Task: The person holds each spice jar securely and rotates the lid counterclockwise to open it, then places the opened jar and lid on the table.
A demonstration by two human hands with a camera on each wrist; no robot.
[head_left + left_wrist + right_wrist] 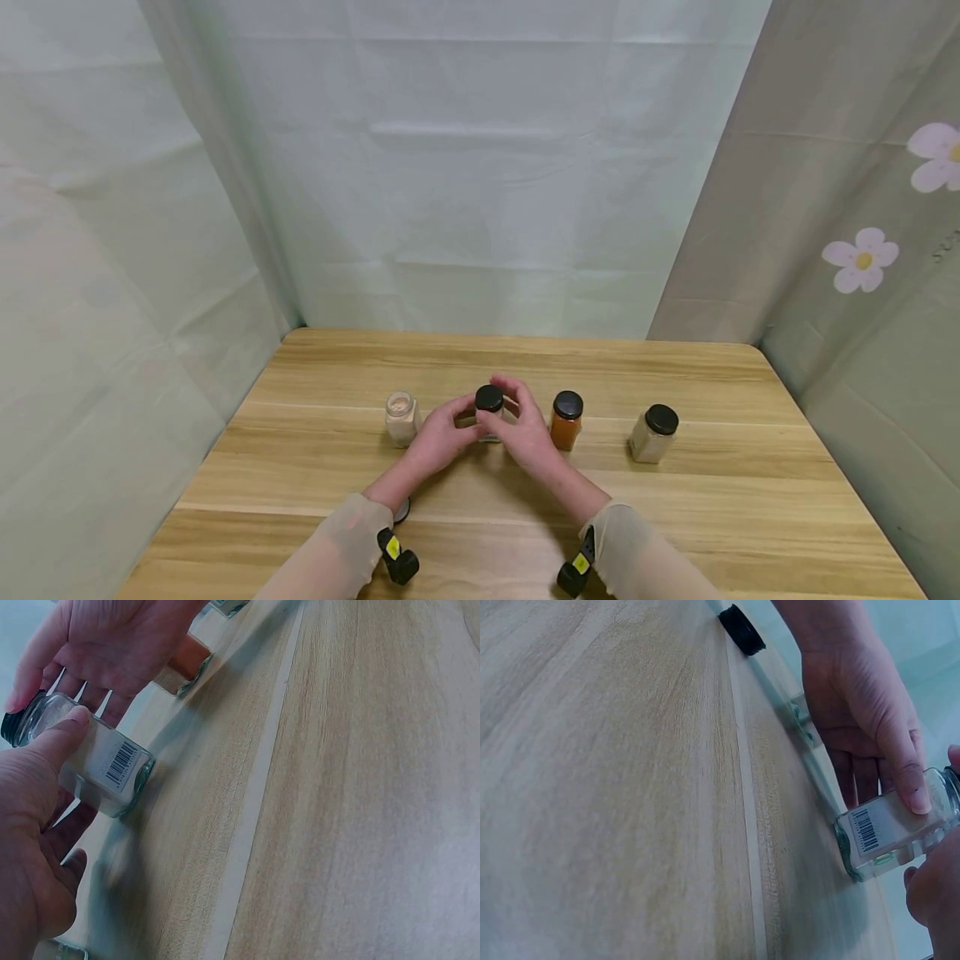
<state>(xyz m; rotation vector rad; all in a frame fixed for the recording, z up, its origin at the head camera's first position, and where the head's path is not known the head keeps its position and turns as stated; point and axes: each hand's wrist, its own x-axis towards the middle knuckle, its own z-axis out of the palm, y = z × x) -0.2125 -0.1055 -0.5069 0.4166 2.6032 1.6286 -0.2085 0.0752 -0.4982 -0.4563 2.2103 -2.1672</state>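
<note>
A square glass jar (97, 769) with a black screw lid (490, 398) stands between both hands near the middle of the table. My left hand (441, 435) grips the jar's body, thumb lying across its barcode label (874, 829). The right hand (528, 429) curls round the black lid from the other side. In the right wrist view the lid is mostly cut off by the frame edge. Just left of the left hand is a lidless jar (402, 425) of pale powder. A loose black lid (742, 630) lies nearer me, partly behind the left forearm in the head view.
Right of the hands stands a jar of orange powder (566, 427) with a black lid. Farther right is another lidded jar (649, 440) with pale contents. The wooden table (750, 517) ends at pale hanging curtains (480, 208) behind and at both sides.
</note>
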